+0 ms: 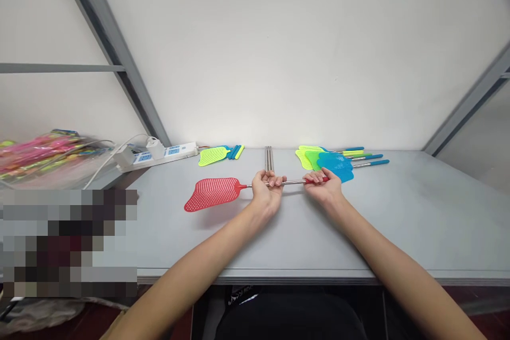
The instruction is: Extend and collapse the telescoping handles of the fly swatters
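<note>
A red fly swatter (213,194) is held level above the table, its perforated head pointing left. My left hand (268,191) is closed around the metal rod near the head. At the other end, my right hand (322,185) grips the red handle, palm turned up. Behind my left hand lie several bare metal rods (269,156) side by side. Assembled fly swatters (334,164) with blue, green and yellow heads overlap at the back right. To the back left rest a loose yellow swatter head (213,155) and several blue and yellow handles (236,152).
A white power strip (175,154) with plugs and cables lies along the back left of the grey table (418,212). Colourful plastic-wrapped items (48,154) are piled at the far left. A pale wall rises behind the table, with metal frame posts (131,74) at the sides.
</note>
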Demonstrator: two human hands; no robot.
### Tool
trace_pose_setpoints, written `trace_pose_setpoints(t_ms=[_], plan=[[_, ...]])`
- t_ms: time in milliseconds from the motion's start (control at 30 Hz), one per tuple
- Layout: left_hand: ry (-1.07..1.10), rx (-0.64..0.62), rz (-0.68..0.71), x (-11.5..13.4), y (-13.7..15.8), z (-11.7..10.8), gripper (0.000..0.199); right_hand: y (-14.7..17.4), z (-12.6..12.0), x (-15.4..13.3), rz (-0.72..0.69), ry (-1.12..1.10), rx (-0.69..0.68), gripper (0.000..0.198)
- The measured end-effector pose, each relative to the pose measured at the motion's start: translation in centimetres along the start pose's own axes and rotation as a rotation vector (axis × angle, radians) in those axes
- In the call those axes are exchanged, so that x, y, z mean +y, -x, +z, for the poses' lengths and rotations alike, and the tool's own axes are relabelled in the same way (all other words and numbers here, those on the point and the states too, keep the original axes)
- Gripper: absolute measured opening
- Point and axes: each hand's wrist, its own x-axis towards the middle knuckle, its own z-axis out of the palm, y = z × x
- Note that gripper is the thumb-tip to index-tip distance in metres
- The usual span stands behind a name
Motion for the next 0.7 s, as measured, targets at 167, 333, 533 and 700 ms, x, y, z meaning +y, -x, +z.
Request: trace_pose_setpoints(t_ms=[167, 333, 533, 700], plan=[[-0.05, 0.035, -0.049, 0.3, -0.3, 0.1, 0.02, -0.2, 0.1, -0.6, -0.029, -0.022, 0.0, 0.031], [-0.115, 0.12, -0.076, 0.4, -0.2, -0.2, 0.013, -0.5, 0.3, -2.0, -0.1, -0.045, -0.008, 0.033], [-0.142, 0.141, 0.041, 0.8, -0.6, -0.2, 0.017, -0.7, 0.2, -2.5, -0.127, -0.053, -0.003, 0.032], [-0.149, 0.188, 0.165, 1.2, -1.1, 0.1, 0.027, -0.6, 0.1, -2.2, -0.098, -0.05, 0.009, 0.03]])
